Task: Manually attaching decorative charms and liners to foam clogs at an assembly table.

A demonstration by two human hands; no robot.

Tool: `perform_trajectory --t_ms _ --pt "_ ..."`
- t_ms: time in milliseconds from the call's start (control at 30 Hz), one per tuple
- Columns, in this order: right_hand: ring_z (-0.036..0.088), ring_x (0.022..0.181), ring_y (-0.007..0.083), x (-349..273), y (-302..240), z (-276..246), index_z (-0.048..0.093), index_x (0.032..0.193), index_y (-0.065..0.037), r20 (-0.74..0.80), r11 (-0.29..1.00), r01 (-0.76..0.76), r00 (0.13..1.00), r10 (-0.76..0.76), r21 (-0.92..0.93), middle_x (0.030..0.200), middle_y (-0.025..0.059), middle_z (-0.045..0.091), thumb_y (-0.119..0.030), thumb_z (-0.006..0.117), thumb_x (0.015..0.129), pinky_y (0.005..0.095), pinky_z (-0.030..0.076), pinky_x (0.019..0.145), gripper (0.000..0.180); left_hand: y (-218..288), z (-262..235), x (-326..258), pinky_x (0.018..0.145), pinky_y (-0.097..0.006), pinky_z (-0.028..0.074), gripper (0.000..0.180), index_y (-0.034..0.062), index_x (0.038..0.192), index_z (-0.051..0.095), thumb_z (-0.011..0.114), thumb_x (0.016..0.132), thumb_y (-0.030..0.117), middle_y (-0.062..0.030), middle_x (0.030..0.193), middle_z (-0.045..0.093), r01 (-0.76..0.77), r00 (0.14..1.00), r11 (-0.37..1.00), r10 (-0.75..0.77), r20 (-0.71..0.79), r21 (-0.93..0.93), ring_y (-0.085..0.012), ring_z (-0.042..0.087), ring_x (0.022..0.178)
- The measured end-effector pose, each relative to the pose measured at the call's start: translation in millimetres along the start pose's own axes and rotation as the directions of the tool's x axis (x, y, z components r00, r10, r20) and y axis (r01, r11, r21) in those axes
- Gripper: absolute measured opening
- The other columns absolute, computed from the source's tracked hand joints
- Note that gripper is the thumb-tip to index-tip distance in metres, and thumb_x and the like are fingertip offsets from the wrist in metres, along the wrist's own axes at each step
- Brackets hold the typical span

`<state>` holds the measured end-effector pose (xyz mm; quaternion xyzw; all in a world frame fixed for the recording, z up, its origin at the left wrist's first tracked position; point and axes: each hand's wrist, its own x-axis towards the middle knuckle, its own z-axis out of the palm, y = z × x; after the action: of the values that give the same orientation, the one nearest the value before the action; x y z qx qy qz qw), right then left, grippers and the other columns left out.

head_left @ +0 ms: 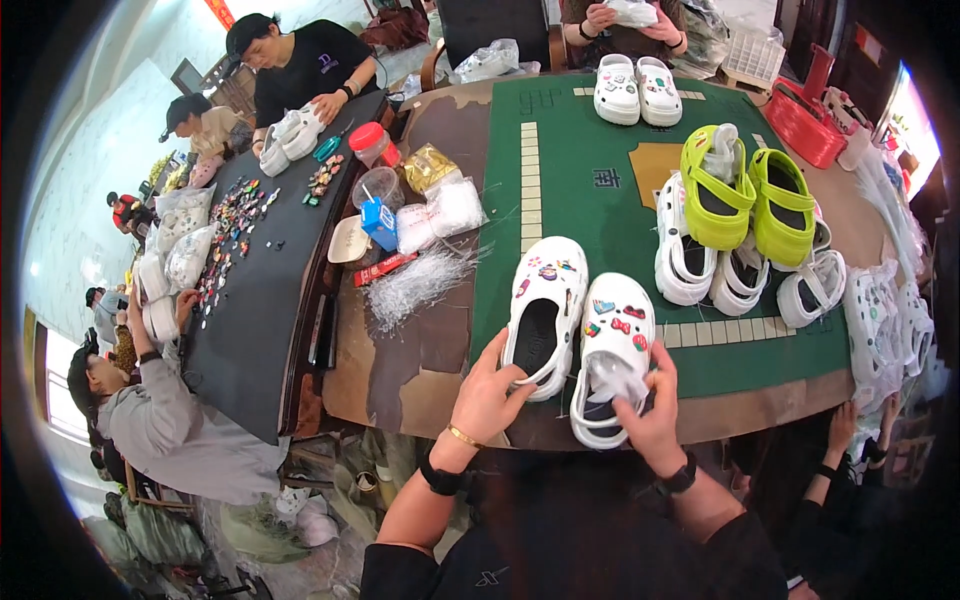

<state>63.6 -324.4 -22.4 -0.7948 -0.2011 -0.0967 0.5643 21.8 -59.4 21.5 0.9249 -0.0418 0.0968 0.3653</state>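
Resting near the front edge of the round table with the green felt mat (600, 130), two white chunky plastic clogs with little colourful charms sit side by side. The left hand (492, 395) touches the heel end of the left white clog (545, 300), with its fingers spread and curled lightly on the strap; its grip looks loose, not shut tight. The right hand (652, 415) pinches a crumpled wad of white paper (612, 380) that sits in the opening of the right white clog (612, 345); it may be paper or thin plastic, it is hard to tell. Farther back on the mat stand a pair of bright lime green clogs (745, 195) on top of more plain white clogs (740, 275). Another white pair with charms (637, 90) sits at the far side. To the left lies a heap of clear plastic ties (415, 280) near a small blue box (380, 222).
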Motion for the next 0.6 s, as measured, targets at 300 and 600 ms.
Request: perform_trajectory --t_ms 300,600 --pt "0.045 0.124 0.0305 43.6 15.2 -3.6 0.045 0.096 -0.003 0.009 0.993 -0.098 0.995 0.098 0.067 0.137 0.0219 0.042 -0.002 0.065 0.075 0.0398 0.035 0.104 0.029 37.3 12.2 -6.5 0.1 -0.046 0.038 0.019 0.0043 0.084 0.067 0.076 0.074 0.018 -0.0179 0.127 0.054 0.008 0.993 0.978 0.017 -0.119 0.207 -0.0339 0.049 0.12" --pt "0.048 0.118 0.0284 18.8 15.5 -28.2 0.047 0.093 -0.001 -0.061 0.948 -0.132 0.986 0.156 0.288 0.133 0.0197 0.046 -0.004 0.046 0.088 0.0395 0.034 0.104 0.006 67.0 24.3 25.8 0.106 -0.049 0.03 0.032 0.0135 0.1 0.065 0.075 0.07 0.02 -0.0087 0.133 0.05 -0.426 0.904 0.881 0.419 0.081 0.206 -0.0294 0.042 0.127"
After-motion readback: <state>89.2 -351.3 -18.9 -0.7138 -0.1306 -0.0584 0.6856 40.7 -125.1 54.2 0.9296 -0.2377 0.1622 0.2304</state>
